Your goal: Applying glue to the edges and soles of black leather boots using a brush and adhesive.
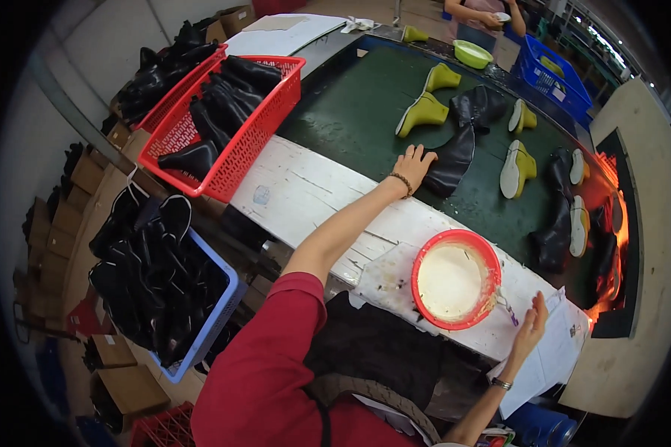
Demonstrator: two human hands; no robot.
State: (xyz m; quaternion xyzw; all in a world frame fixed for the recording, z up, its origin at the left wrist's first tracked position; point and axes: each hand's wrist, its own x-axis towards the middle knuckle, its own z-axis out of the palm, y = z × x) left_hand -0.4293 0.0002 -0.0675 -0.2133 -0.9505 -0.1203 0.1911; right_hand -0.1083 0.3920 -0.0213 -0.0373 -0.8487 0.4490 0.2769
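Down at the near edge, the right hand (531, 322) rests with its fingers spread loosely on a sheet of white paper (555, 350), holding nothing, just beside a red bowl (456, 279) with pale, creamy stuff inside. That bowl sits on the white table (306, 190), whose paint is scuffed and stained. Off to the person's left, a blue basket (220, 313) brims with black boot uppers, standing low beside the table. Now further out: the left arm in its red sleeve stretches across the table, and the left hand (413, 164), fingers splayed, presses flat on a black boot upper (450, 160) that lies at the near edge of the green conveyor belt (350, 112); whether it grips the piece I cannot tell. So the two hands are well apart. Beyond, lime-green lasts (425, 112) and more black boots lie scattered on the belt, some with white soles up. At the far left, a red basket (242, 141) holds more black uppers. At the very far end another person stands near a green bowl (473, 54).
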